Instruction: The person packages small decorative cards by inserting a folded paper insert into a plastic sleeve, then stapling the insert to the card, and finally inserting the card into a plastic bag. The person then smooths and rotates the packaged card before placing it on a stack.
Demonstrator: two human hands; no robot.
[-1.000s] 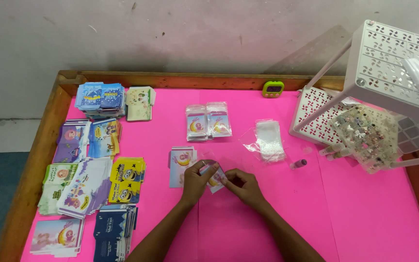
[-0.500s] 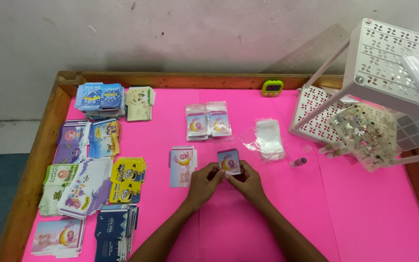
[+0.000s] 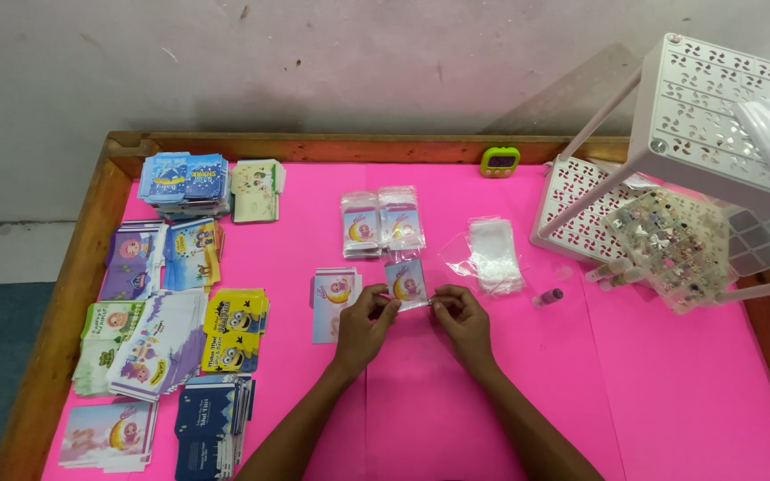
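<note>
You are working over the pink table (image 3: 456, 419), with card stacks (image 3: 171, 312) down its left side, a white rack (image 3: 715, 116) at the right, and loose clear sleeves (image 3: 495, 254) just right of centre. The small card (image 3: 405, 283) sits in its sleeve, held just above the table between a stack of cards (image 3: 333, 303) to its left and the clear sleeves to its right, with the finished packs (image 3: 380, 223) beyond it. To do this step well, I judge you should keep the card level, pinch only the lower edge of the sleeve so the picture stays unsmudged, and press the flap flat from one corner across to the other so no crease forms. Your left hand (image 3: 363, 325) is closed in a pinch on the card's lower left corner, thumb and forefinger together, the other fingers curled under. Your right hand (image 3: 463, 322) pinches the lower right edge in the same way, knuckles up, wrist low over the table. Both forearms run in from the bottom edge and converge at the card.
</note>
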